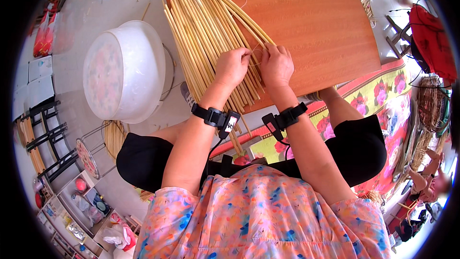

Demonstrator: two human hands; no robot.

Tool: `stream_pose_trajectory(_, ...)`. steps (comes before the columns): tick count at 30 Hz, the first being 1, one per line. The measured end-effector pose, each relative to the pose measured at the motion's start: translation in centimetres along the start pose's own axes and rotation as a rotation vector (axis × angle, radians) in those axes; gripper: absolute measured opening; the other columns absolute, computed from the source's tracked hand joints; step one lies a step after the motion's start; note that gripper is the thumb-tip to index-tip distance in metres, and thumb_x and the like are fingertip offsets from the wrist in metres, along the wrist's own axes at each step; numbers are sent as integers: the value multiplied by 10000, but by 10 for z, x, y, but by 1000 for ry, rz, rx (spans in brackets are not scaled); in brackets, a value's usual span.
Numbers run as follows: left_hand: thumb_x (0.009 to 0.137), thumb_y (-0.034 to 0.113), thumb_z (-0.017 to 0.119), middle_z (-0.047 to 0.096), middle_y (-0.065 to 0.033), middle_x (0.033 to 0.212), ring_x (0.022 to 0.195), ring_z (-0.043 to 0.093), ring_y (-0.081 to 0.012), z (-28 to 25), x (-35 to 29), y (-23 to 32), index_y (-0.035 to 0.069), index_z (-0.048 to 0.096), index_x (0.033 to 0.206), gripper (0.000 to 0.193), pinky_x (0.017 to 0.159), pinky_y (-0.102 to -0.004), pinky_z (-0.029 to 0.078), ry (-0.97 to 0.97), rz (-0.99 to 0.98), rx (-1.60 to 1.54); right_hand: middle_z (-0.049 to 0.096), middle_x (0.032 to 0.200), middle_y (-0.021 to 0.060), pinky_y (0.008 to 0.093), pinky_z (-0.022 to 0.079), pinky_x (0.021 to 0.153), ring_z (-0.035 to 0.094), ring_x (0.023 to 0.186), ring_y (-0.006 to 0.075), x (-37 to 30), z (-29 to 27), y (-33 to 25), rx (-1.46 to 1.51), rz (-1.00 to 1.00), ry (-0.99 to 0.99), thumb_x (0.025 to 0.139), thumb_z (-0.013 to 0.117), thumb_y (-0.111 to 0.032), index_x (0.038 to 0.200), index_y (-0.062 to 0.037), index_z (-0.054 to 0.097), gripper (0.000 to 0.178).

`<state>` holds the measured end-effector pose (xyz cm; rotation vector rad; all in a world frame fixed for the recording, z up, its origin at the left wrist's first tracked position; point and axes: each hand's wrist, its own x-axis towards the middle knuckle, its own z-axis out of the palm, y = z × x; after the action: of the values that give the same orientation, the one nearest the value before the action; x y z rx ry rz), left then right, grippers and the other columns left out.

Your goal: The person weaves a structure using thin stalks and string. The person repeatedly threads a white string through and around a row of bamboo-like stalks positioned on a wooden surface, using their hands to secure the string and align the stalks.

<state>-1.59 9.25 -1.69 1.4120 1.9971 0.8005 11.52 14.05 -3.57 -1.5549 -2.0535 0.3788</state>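
A row of pale yellow reed stalks, laid side by side, reaches over the left side of the table toward me. My left hand is closed above the row's right part, its thumb and forefinger pinching a thin thread. That thread spans the small gap between my hands. Just right of it, my right hand is closed around the near end of a few loose stalks, which slant away from the row toward the upper left. Whether the right fingers also grip the thread cannot be made out.
The stalks lie on an orange-brown wooden table. On the floor to the left stands a large white plastic tub, near a round stool. Flowered cloth lies right of my knees. A person sits at the far right.
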Motion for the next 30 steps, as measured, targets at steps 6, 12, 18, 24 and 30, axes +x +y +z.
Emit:
stream_pose_trajectory(6, 857, 171, 628, 674, -179, 797, 747, 659, -359, -1, -1, 4, 85, 718, 934, 147, 692, -414, 535, 13, -44, -41, 642, 824, 114, 415, 496, 755, 607, 835, 315, 2, 0, 0, -10, 29, -19, 826, 639, -174, 948, -90, 703, 161)
stream_pose_trajectory(12, 857, 169, 631, 675, -175, 799, 743, 661, -353, 0, -1, 4, 80, 719, 930, 145, 686, -408, 535, 28, -18, -43, 643, 824, 113, 415, 494, 759, 607, 835, 312, 3, -1, -1, -6, 49, -36, 825, 640, -174, 954, -94, 708, 166)
stream_pose_trajectory(18, 851, 169, 634, 673, -175, 788, 741, 661, -352, -1, -1, 5, 82, 725, 903, 136, 686, -409, 535, 22, -38, -32, 644, 826, 108, 413, 495, 752, 606, 833, 310, 3, -1, 0, 13, 30, -35, 812, 651, -181, 953, -107, 716, 172)
stream_pose_trajectory(24, 868, 174, 631, 684, -161, 785, 702, 677, -273, 6, 1, 11, 46, 715, 955, 176, 648, -339, 516, 49, -77, 26, 646, 826, 95, 415, 489, 741, 605, 831, 301, 3, 2, 4, 71, 58, -33, 793, 665, -184, 923, -115, 727, 160)
stream_pose_trajectory(30, 867, 176, 629, 676, -159, 780, 726, 665, -315, 19, 7, 17, 60, 712, 910, 150, 653, -368, 514, 152, -91, 52, 653, 836, 65, 421, 451, 734, 602, 845, 288, 2, 6, 9, 159, 19, -38, 795, 664, -177, 913, -120, 732, 148)
